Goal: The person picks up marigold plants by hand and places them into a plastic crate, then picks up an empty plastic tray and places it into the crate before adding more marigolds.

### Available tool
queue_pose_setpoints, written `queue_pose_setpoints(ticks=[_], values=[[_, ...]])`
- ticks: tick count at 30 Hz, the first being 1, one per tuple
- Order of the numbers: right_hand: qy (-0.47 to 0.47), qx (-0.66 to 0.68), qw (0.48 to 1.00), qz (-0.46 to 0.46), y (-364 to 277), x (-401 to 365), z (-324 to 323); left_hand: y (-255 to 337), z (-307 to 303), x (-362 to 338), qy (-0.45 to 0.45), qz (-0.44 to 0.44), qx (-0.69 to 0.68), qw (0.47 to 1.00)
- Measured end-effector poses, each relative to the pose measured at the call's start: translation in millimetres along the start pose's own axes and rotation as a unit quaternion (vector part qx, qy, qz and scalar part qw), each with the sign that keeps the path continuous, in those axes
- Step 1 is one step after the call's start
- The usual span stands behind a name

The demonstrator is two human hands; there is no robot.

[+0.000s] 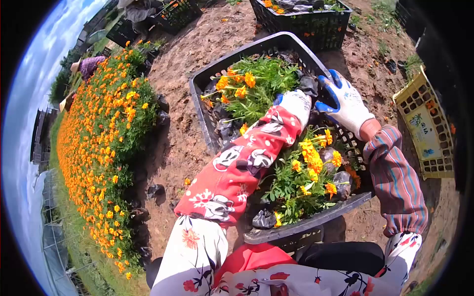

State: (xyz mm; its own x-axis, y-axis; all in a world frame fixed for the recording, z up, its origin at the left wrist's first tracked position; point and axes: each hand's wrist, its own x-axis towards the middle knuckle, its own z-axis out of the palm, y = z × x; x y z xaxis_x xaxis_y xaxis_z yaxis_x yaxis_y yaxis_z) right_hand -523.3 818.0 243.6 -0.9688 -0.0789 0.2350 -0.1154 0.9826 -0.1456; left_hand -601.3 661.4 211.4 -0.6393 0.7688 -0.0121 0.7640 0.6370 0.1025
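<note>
A black plastic crate (222, 64) stands before me, holding marigold plants with orange and yellow flowers (312, 158) and roots in dark plastic bags. My left hand (298, 104), in a white and blue glove, reaches into its middle, among the leaves of the far marigolds (266, 81). A dark bag (308, 85) lies right beside that hand; most of its fingers are hidden, so its grip does not show. At the crate's right rim is my right hand (348, 104), gloved alike, thumb and fingers spread apart, with nothing visible between them.
A dense row of potted marigolds (101, 148) runs along the left, where a bent person (90, 66) is among the flowers. Another black crate (303, 24) stands ahead. To the right leans a yellowish perforated crate (427, 126). Bare brown soil (170, 118) lies between.
</note>
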Motion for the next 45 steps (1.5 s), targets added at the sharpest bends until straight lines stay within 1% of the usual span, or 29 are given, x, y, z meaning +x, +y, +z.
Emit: queue_pose_setpoints(ticks=[1, 3, 5, 7, 8, 10, 12, 13, 15, 16, 17, 18, 20, 21, 23, 26, 28, 29, 30, 31, 32, 33, 34, 35, 36, 39, 41, 42, 45], values=[[-0.016, 0.032, 0.999, 0.0, 0.8, 2.5, -2.2, -1.8, -20.6, -8.5, -0.075, -0.031, 0.002, 0.997], [-0.004, 0.059, 0.998, -0.021, 10.6, 6.5, 7.6, -8.8, -55.0, -44.0, -0.047, 0.003, 0.048, 0.998], [0.026, 0.06, 0.997, -0.049, 33.8, 8.7, 27.7, -26.6, -71.3, -100.5, 0.163, 0.086, 0.031, 0.982], [0.009, 0.065, 0.996, -0.058, 46.0, 12.6, 30.2, -53.2, -80.4, -163.4, 0.301, 0.133, -0.014, 0.944], [0.011, 0.058, 0.995, -0.075, 54.7, 14.4, 32.4, -69.6, -74.4, -197.0, 0.351, 0.145, -0.03, 0.925], [0.012, 0.155, 0.987, -0.044, 41.8, 12.0, 24.8, -103.8, -60.1, -272.2, 0.38, 0.12, -0.028, 0.917], [0.032, 0.162, 0.985, -0.045, 31.2, 12.3, 19.2, -138.4, -28.5, -350.7, 0.338, 0.009, -0.023, 0.941], [0.039, 0.155, 0.986, -0.047, 23.9, 11.8, 15.0, -145.1, -20.1, -390.5, 0.305, -0.093, -0.036, 0.947], [0.048, 0.107, 0.991, -0.063, 33.9, 15.6, 18.0, -174.7, 47.2, -459.5, 0.294, -0.277, -0.076, 0.912], [0.052, 0.093, 0.993, -0.059, 40.9, 16.7, 22.3, -188.9, 77.1, -494.9, 0.216, -0.374, -0.051, 0.901], [0.056, 0.08, 0.994, -0.054, 40.6, 16.9, 22.2, -198.8, 98.8, -526.4, 0.071, -0.475, -0.052, 0.875], [0.047, 0.077, 0.994, -0.053, 30.8, 16.0, 17.7, -208.2, 105.5, -549.2, -0.052, -0.507, -0.013, 0.86], [0.036, 0.063, 0.997, -0.035, 38.9, 17.9, 22.1, -244.5, 111.9, -581.3, -0.183, -0.517, 0.053, 0.834], [0.029, 0.083, 0.996, -0.025, 50.1, 18.3, 26.4, -263.4, 100.0, -591.1, -0.187, -0.49, 0.098, 0.846], [0.005, 0.034, 0.999, 0.011, 73.5, 15.8, 29.7, -337.1, 139.2, -638.1, -0.222, -0.443, 0.255, 0.83], [0.004, 0.058, 0.998, -0.006, 72.9, 16.7, 28.4, -385.3, 91.8, -646.2, -0.392, -0.421, 0.294, 0.764], [0.007, 0.049, 0.999, -0.015, 66.3, 18.2, 26.5, -415.9, 91.9, -660.0, -0.505, -0.399, 0.319, 0.696], [0.007, 0.04, 0.999, -0.023, 63.6, 17.5, 24.6, -431.7, 99.2, -668.5, -0.5, -0.422, 0.317, 0.687], [0.014, 0.023, 0.999, -0.03, 67.6, 16.9, 25.6, -439.7, 100.4, -673.9, -0.451, -0.499, 0.28, 0.685], [0.018, 0.019, 0.999, -0.029, 76.7, 15.7, 27.4, -446.2, 101.0, -677.9, -0.353, -0.611, 0.203, 0.679], [0.008, 0.024, 1.0, 0.002, 85.5, 14.6, 28.9, -451.5, 101.5, -681.9, -0.191, -0.731, 0.091, 0.649], [-0.002, 0.029, 0.999, 0.034, 92.1, 14.3, 29.6, -455.7, 103.4, -684.2, -0.045, -0.805, 0.0, 0.592], [-0.003, 0.049, 0.997, 0.057, 83.1, 12.7, 26.7, -459.1, 106.5, -686.3, 0.04, -0.834, -0.05, 0.548], [0.005, 0.048, 0.997, 0.06, 77.9, 14.0, 24.7, -459.3, 109.7, -686.6, 0.068, -0.848, -0.072, 0.521], [0.011, 0.012, 0.999, 0.048, 74.9, 13.3, 24.7, -466.6, 117.1, -691.5, 0.048, -0.847, -0.05, 0.528], [0.032, -0.029, 0.997, 0.061, 75.5, 9.7, 27.7, -472.6, 145.3, -713.4, -0.253, -0.726, 0.116, 0.629], [-0.005, -0.017, 0.998, 0.06, 80.2, 8.6, 28.0, -477.3, 173.9, -737.1, -0.386, -0.606, 0.24, 0.653], [0.022, 0.028, 0.999, 0.026, 86.1, 10.7, 33.9, -457.2, 153.5, -722.5, -0.414, -0.595, 0.19, 0.661], [0.002, 0.082, 0.995, 0.053, 95.9, 8.9, 38.1, -413.0, 105.1, -686.2, -0.437, -0.578, 0.128, 0.678]])
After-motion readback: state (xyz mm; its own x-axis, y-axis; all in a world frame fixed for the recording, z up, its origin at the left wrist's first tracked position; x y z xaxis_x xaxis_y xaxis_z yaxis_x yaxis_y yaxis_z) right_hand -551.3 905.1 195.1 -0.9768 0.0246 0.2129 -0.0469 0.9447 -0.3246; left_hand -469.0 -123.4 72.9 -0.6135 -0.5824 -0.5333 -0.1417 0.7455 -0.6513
